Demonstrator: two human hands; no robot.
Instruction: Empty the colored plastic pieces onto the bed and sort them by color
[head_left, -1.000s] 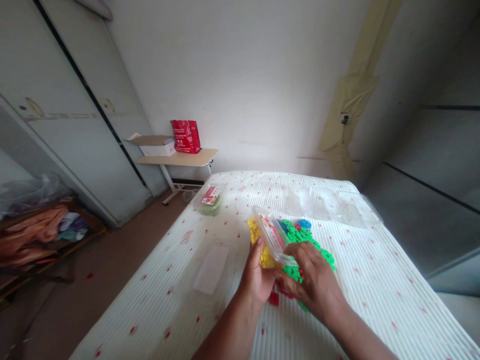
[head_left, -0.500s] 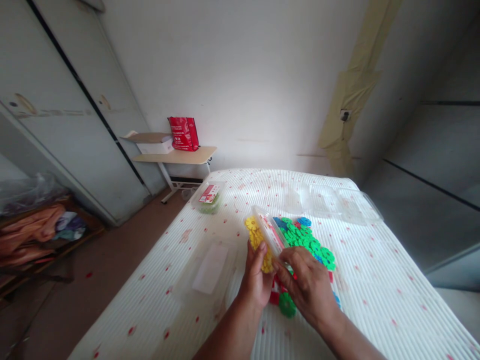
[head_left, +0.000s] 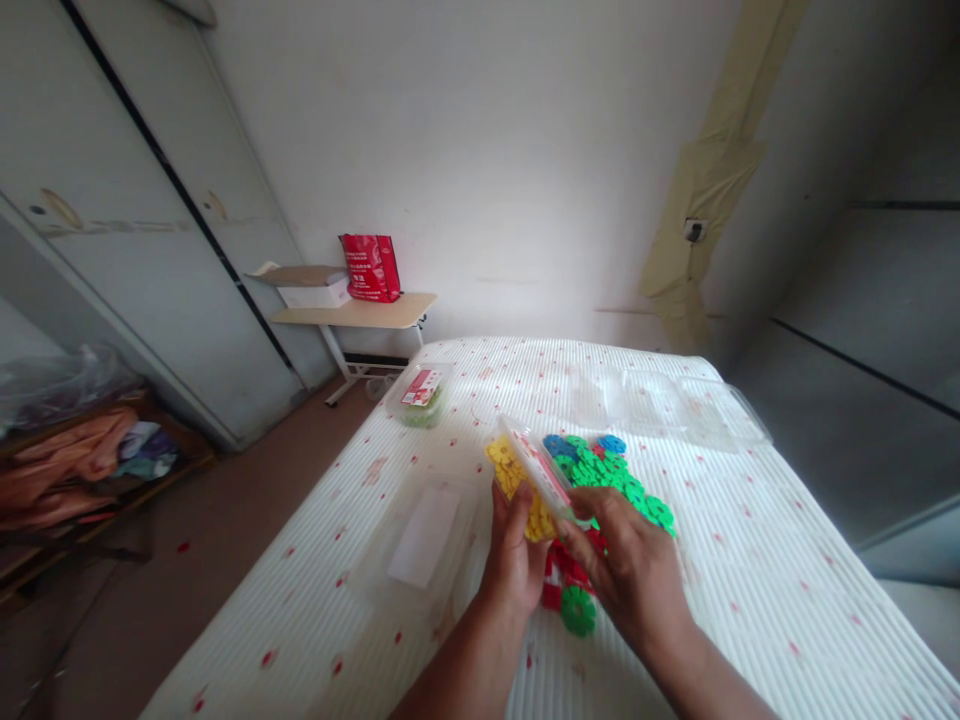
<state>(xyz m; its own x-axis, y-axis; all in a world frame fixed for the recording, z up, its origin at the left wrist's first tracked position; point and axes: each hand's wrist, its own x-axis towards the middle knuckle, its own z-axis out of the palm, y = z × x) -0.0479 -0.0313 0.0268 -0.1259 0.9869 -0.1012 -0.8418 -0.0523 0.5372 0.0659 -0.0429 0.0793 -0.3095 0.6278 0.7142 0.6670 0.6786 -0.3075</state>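
Note:
My left hand (head_left: pixel 516 560) and my right hand (head_left: pixel 626 570) both grip a clear plastic box (head_left: pixel 537 475) with a red-and-white label, tilted on its edge above the bed. Yellow plastic pieces (head_left: pixel 512 480) fill it on the left side. Beside and under it lies a pile of green pieces (head_left: pixel 616 484) with a few blue pieces (head_left: pixel 556 444) and red pieces (head_left: pixel 564 575). One green piece (head_left: pixel 578 610) lies alone near my wrists.
The white dotted bedsheet (head_left: pixel 750 560) covers the bed. On it are a clear lid (head_left: pixel 424 523) at the left, a labelled box of green pieces (head_left: pixel 420 396) farther back, and clear empty trays (head_left: pixel 675 405) at the far right. A side table (head_left: pixel 356 315) carries a red bag (head_left: pixel 370 268).
Both hands have kept hold of the tilted box and drawn slightly toward me. More red pieces and a single green piece now show on the sheet below the box.

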